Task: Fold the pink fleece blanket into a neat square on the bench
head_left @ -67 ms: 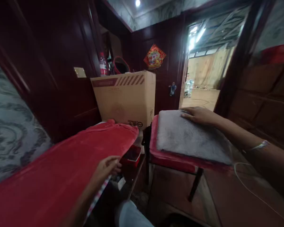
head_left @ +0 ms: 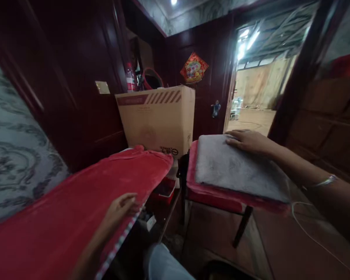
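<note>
My right hand lies flat on the far edge of a grey, folded fuzzy cloth, fingers stretched out. That cloth rests on a red padded seat with dark legs. My left hand is over the near edge of a long red-covered board shaped like an ironing board, its fingers loosely bent and apart with nothing in them. Whether it touches the red cover I cannot tell. A checked trim shows along the board's near edge.
A large cardboard box stands behind the board, with a bottle and a round mirror on it. Below are a red bin and a small white box. A cable trails at right. An open doorway lies beyond.
My left hand has moved left and slightly down, away from the board's edge. The whole view has shifted a little; my right hand stays on the grey cloth.
</note>
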`<state>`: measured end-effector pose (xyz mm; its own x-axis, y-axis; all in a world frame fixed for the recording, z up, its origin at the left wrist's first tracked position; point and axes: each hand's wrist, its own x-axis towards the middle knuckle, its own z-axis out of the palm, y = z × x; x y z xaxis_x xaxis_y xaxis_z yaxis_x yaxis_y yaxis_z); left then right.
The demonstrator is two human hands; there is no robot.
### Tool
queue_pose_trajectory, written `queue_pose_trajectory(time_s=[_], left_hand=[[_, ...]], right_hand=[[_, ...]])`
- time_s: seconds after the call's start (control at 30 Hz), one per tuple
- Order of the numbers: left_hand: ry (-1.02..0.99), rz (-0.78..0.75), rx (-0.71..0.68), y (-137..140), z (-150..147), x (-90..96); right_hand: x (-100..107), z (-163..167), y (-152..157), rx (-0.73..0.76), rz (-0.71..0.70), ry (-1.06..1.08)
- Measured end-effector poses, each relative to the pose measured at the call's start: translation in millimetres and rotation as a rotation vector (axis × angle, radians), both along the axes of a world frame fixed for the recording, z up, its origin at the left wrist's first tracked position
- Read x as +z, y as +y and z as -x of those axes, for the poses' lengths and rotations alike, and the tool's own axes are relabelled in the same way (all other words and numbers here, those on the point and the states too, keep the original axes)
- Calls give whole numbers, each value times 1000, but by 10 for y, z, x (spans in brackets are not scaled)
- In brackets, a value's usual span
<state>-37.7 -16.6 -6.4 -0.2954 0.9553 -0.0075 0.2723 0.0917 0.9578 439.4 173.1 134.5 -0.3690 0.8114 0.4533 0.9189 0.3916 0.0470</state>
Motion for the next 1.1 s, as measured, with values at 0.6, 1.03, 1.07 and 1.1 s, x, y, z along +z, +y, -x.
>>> queue_pose_trajectory(time_s=[0.6, 1.03, 1.07, 1.1], left_hand=[[1211, 647, 539, -2519, 1267, -694], [1171, 640, 711, -3056, 1296, -1098], [1166, 627, 714, -3063, 1296, -1103], [1161, 618, 719, -3070, 1294, -1104]], right_hand=[[-1910, 2932, -1503, 1158, 498, 239], [-2546, 4800, -861, 912, 532, 612], [-2571, 4854, -841, 903, 538, 611], [-2600, 4895, -837, 893, 544, 609]])
